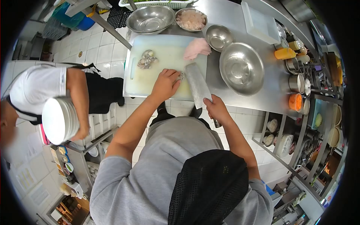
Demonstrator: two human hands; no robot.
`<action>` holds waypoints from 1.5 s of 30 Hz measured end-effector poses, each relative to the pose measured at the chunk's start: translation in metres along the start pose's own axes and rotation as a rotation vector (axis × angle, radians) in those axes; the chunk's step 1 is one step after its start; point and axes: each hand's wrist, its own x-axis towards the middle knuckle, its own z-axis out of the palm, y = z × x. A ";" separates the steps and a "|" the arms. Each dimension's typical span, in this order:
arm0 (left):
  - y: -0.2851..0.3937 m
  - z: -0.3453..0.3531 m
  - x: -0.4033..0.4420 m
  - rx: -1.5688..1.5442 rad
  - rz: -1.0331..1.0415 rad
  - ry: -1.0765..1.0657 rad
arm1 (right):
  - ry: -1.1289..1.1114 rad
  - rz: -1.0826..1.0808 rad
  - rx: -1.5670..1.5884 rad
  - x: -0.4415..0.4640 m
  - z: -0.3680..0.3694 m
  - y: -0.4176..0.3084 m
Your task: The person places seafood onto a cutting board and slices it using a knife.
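My right hand [218,109] grips the handle of a cleaver [198,84], its broad grey blade slanting over the right part of the cutting board [137,84]. Against the blade's left side, the bent fingers of my left hand [166,84] press on a small grey shrimp [181,76]. A little heap of raw shrimp [147,59] lies farther back on the board. At the board's back right corner sits a soft pink mass [197,48]; whether it is paste or cloth I cannot tell.
Steel bowls stand behind and right of the board: a large bowl [242,68], a small bowl [219,37], another bowl [150,18] and a bowl of pale pink pieces [191,20]. A white bin [260,22] is beyond. At left, a person carries stacked white plates [58,120].
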 end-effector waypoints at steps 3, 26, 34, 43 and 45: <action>0.013 -0.005 -0.006 0.093 -0.025 -0.023 | -0.035 -0.022 -0.003 -0.002 0.000 0.004; 0.019 0.012 -0.033 0.237 -0.142 -0.193 | -0.068 -0.050 0.115 0.001 0.016 0.019; 0.018 0.016 -0.035 0.227 -0.157 -0.196 | -0.011 -0.051 0.111 0.010 0.036 0.011; 0.017 0.015 -0.039 0.215 -0.165 -0.184 | -0.050 -0.045 0.044 0.028 0.048 0.004; 0.016 0.012 -0.036 0.237 -0.165 -0.176 | -0.039 -0.079 0.040 0.031 0.051 0.010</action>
